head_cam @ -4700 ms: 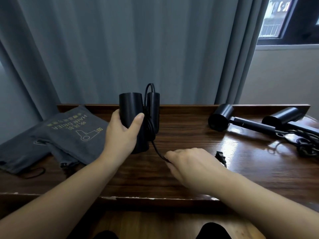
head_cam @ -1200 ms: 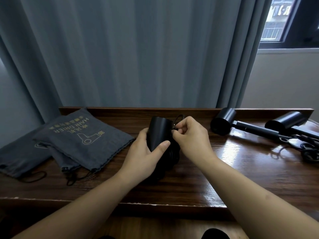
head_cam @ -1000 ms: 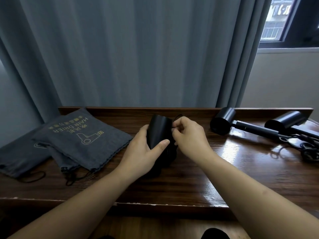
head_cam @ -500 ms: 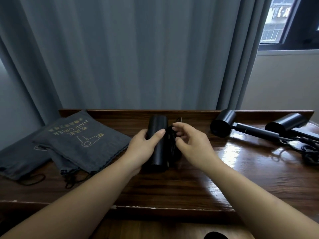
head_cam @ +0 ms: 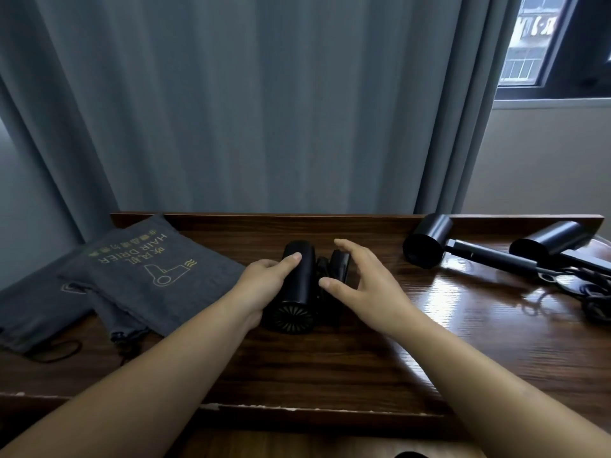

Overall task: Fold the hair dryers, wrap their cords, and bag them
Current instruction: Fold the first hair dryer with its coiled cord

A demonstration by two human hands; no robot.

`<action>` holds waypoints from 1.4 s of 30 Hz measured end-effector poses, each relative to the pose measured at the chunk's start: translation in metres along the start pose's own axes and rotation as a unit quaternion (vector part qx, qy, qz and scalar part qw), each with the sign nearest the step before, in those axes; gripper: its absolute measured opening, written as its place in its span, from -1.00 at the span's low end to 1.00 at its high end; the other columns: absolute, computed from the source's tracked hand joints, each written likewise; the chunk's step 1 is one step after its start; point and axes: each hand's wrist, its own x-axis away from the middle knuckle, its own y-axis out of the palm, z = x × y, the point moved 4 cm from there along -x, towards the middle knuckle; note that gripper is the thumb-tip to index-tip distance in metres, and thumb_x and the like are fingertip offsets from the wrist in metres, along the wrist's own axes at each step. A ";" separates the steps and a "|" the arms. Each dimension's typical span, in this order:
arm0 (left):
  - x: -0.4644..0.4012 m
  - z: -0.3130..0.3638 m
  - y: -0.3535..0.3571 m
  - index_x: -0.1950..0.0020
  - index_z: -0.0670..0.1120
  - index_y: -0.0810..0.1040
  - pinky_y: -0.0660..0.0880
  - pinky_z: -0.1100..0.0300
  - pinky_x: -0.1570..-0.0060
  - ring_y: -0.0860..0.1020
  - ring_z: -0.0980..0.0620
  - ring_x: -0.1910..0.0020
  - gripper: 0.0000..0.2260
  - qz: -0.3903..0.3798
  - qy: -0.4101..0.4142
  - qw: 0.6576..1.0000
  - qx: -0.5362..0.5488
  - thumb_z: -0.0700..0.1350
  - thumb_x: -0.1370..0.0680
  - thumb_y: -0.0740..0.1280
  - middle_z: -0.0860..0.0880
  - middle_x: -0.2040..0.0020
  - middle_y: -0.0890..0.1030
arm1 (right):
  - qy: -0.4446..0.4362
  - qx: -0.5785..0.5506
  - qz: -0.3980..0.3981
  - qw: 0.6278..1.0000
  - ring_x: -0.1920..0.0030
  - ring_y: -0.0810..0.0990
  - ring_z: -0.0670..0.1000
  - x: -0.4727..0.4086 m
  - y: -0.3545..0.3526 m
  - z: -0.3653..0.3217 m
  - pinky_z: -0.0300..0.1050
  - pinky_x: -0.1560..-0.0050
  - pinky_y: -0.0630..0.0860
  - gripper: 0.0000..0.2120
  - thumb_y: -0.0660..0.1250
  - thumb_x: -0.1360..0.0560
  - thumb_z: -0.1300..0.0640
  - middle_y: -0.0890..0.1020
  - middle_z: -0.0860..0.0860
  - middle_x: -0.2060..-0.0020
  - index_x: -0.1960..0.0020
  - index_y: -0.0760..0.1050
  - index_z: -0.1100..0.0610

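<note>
A folded black hair dryer [head_cam: 299, 289] with its cord wound round it lies on the wooden table [head_cam: 330, 365], its rear grille facing me. My left hand [head_cam: 264, 282] holds its barrel from the left, thumb on top. My right hand [head_cam: 358, 285] hovers just right of it, fingers spread and relaxed, holding nothing. Two unfolded black hair dryers [head_cam: 429, 246] [head_cam: 552, 242] lie at the right with loose cords [head_cam: 591, 292]. Grey drawstring bags [head_cam: 145, 269] printed "HAIR DRIER" lie at the left.
A grey curtain [head_cam: 248, 110] hangs behind the table. The table has a raised back rail [head_cam: 264, 218] and a chipped front edge. A window [head_cam: 545, 44] shows at the upper right. A second grey bag [head_cam: 29, 312] lies at the far left.
The wrapped dryer has been laid flat on the table with its grille toward me. My right hand has let go of the cord and opened beside it.
</note>
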 end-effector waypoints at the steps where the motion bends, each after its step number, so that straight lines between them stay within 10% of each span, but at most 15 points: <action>1: -0.001 0.001 -0.001 -0.21 -0.08 0.60 0.63 -0.10 -0.09 0.70 -0.14 0.02 -0.38 0.002 0.001 1.000 -0.007 0.33 -0.35 0.47 -0.12 -0.03 0.71 | 0.002 0.009 0.004 1.000 -0.49 0.29 -0.12 0.002 -0.001 -0.001 -0.01 -0.49 0.33 -0.26 0.43 -0.46 -0.26 0.32 -0.17 -0.49 -0.55 0.25 -0.12; 5: -0.004 0.000 -0.005 -0.24 -0.11 0.59 0.66 -0.03 0.00 0.71 -0.11 0.07 -0.60 0.002 0.020 0.999 -0.038 0.16 -0.57 0.37 -0.11 -0.02 0.70 | 0.006 0.066 -0.060 0.996 -0.43 0.35 -0.11 0.014 0.006 -0.004 -0.09 -0.42 0.40 -0.18 0.44 -0.40 -0.34 0.26 -0.20 -0.50 -0.56 0.20 -0.18; 13: 0.029 -0.003 -0.026 -0.51 0.33 0.25 0.41 0.10 -0.38 0.38 0.21 -0.35 -0.16 -0.102 0.211 0.913 -0.335 0.38 -0.29 0.49 0.25 -0.41 0.33 | -0.011 0.118 -0.073 0.990 -0.46 0.35 -0.04 0.019 0.014 -0.003 -0.08 -0.44 0.38 -0.11 0.48 -0.41 -0.27 0.15 -0.17 -0.56 -0.59 0.09 -0.20; 25: -0.021 0.003 -0.059 -0.36 0.26 0.45 0.33 0.53 -0.08 0.47 0.20 -0.24 -0.53 0.015 0.266 0.912 -0.312 -0.17 -0.56 0.43 0.18 -0.34 0.46 | -0.045 0.180 -0.106 0.977 -0.53 0.25 -0.02 -0.018 0.030 -0.013 -0.05 -0.51 0.30 -0.28 0.35 -0.59 -0.06 0.13 -0.15 -0.59 -0.62 0.04 -0.19; 32: -0.049 0.005 -0.051 -0.60 0.15 0.18 0.19 0.18 -0.48 0.13 0.03 -0.57 -0.36 -0.011 0.232 0.897 -0.375 -0.03 -0.58 0.38 0.06 -0.62 0.05 | -0.031 0.175 -0.115 0.977 -0.57 0.19 0.08 -0.058 0.063 -0.019 -0.04 -0.51 0.25 -0.21 0.34 -0.61 -0.04 -0.02 -0.04 -0.64 -0.65 -0.09 -0.08; 42: -0.105 0.019 -0.070 -0.58 0.09 0.25 0.11 0.00 -0.57 0.09 -0.03 -0.60 -0.37 0.040 0.239 0.874 -0.421 -0.32 -0.58 0.33 0.00 -0.64 0.08 | -0.037 0.177 -0.130 0.975 -0.58 0.16 0.15 -0.097 0.086 -0.021 0.03 -0.55 0.23 -0.25 0.29 -0.63 -0.01 0.00 0.06 -0.64 -0.65 -0.07 -0.03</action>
